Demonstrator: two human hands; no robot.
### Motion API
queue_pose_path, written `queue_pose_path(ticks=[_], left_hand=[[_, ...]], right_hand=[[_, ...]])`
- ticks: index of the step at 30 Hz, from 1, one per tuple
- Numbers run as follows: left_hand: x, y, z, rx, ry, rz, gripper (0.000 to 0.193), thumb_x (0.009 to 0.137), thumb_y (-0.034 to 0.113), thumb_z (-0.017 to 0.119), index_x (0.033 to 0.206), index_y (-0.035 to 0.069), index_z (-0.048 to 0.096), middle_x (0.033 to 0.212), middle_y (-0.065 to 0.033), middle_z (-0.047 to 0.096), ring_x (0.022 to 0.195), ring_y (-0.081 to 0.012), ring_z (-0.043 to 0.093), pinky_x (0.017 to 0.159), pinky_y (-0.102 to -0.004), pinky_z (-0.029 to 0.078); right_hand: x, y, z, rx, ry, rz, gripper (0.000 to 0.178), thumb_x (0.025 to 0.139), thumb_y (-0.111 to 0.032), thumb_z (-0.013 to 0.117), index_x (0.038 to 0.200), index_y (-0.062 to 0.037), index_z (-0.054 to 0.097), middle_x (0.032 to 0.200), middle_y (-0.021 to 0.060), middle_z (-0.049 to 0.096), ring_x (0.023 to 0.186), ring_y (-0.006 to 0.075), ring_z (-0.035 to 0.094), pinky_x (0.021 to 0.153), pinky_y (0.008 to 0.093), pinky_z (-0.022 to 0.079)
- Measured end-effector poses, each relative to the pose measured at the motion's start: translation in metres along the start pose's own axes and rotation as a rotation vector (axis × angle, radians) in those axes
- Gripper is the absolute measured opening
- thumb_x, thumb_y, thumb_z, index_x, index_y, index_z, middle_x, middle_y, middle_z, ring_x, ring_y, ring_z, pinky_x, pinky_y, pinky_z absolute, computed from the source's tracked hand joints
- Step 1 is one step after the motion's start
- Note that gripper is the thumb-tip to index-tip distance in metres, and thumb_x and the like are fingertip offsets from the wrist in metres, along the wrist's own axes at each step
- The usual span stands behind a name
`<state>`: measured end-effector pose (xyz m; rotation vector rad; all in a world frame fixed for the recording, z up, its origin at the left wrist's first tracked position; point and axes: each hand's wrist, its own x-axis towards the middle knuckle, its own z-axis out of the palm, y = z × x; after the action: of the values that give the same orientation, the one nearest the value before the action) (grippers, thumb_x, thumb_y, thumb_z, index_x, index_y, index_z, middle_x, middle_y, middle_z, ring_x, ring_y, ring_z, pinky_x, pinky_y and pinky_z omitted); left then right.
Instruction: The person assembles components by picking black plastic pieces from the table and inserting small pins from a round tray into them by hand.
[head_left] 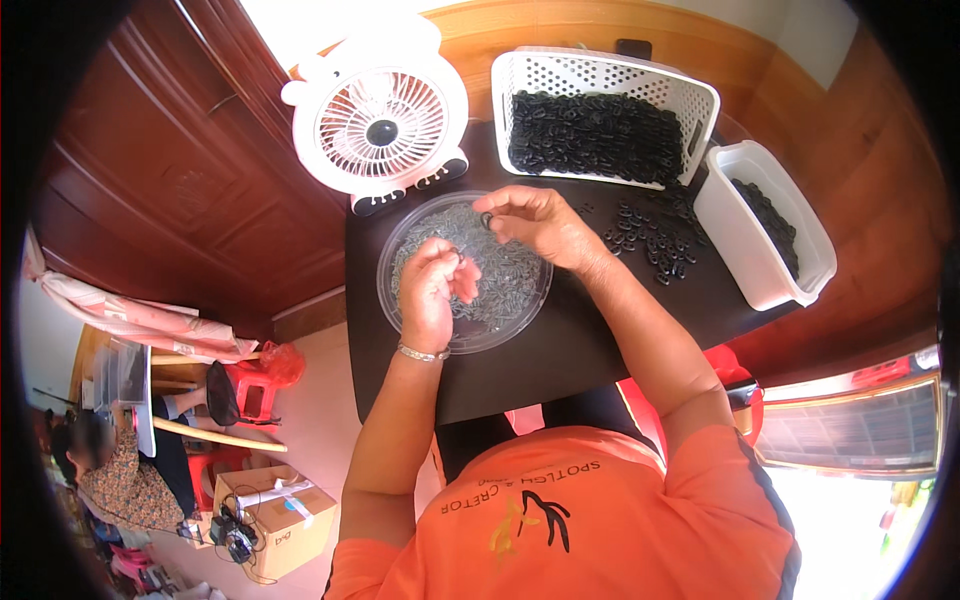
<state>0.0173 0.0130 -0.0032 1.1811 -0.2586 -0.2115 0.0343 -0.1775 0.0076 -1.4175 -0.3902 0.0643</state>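
A round clear plastic tub (pixel 388 292) stands on the dark table, filled with a mass of small translucent slivers. Above its far right part, my right hand (pixel 545 225) pinches a small black oval piece (pixel 487 220) between thumb and fingertips. My left hand (pixel 430 290) hovers over the left side of the tub, fingers curled inward. Its thumb and forefinger close on something small that I cannot make out. The two hands are apart. Loose black oval pieces (pixel 655 232) lie on the table to the right of my right hand.
A white perforated basket (pixel 600 62) of black pieces stands at the back, with a white bin (pixel 745 225) holding more to its right. A white fan (pixel 382 125) stands back left. On the floor sits a cardboard box (pixel 290 525); another person (pixel 135 480) is far left.
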Motion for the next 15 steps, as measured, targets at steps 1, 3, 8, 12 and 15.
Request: queue_pose_path(ticks=[1, 3, 8, 12, 15], left_hand=[[0.0, 0.0, 0.0, -0.014, -0.031, -0.007, 0.013, 0.082, 0.017, 0.049, 0.078, 0.004, 0.051, 0.07, -0.0117, 0.06, 0.05, -0.013, 0.052, 0.047, -0.0234, 0.041], [0.0, -0.001, 0.0, -0.037, -0.092, -0.013, 0.014, 0.082, 0.018, 0.049, 0.079, 0.004, 0.051, 0.077, -0.0142, 0.062, 0.053, -0.0139, 0.054, 0.05, -0.0237, 0.043], [-0.001, -0.001, 0.004, -0.102, -0.102, 0.017, 0.014, 0.084, 0.018, 0.048, 0.08, 0.004, 0.051, 0.083, -0.0141, 0.062, 0.057, -0.0149, 0.055, 0.053, -0.0249, 0.044], [0.0, -0.003, 0.0, -0.162, -0.086, 0.06, 0.014, 0.086, 0.018, 0.047, 0.082, 0.005, 0.051, 0.08, -0.0132, 0.062, 0.057, -0.0152, 0.055, 0.053, -0.0254, 0.043], [0.0, -0.002, -0.001, -0.169, -0.063, 0.067, 0.014, 0.086, 0.017, 0.047, 0.081, 0.005, 0.05, 0.077, -0.0127, 0.061, 0.057, -0.0152, 0.055, 0.053, -0.0253, 0.043]], right_hand=[[0.001, 0.001, 0.007, 0.005, -0.008, 0.001, 0.025, 0.083, 0.004, 0.056, 0.106, -0.0025, 0.06, 0.088, 0.0004, 0.06, 0.078, 0.0068, 0.053, 0.074, 0.0231, 0.046], [0.0, 0.003, 0.018, 0.105, -0.007, -0.047, 0.02, 0.085, 0.001, 0.055, 0.104, -0.0029, 0.06, 0.084, -0.0003, 0.059, 0.072, 0.0059, 0.051, 0.07, 0.0225, 0.046], [-0.002, 0.008, 0.032, 0.204, -0.003, -0.014, 0.012, 0.088, 0.002, 0.052, 0.097, -0.0009, 0.058, 0.078, 0.001, 0.058, 0.069, 0.0072, 0.052, 0.066, 0.022, 0.046], [-0.002, 0.006, 0.032, 0.133, 0.04, -0.042, 0.008, 0.085, 0.002, 0.057, 0.093, -0.0002, 0.059, 0.08, 0.0012, 0.059, 0.073, 0.0067, 0.054, 0.069, 0.0229, 0.047], [-0.003, 0.002, 0.03, 0.037, 0.044, -0.035, 0.006, 0.083, 0.001, 0.06, 0.089, 0.0001, 0.059, 0.082, 0.0017, 0.06, 0.076, 0.0064, 0.055, 0.07, 0.0234, 0.047]])
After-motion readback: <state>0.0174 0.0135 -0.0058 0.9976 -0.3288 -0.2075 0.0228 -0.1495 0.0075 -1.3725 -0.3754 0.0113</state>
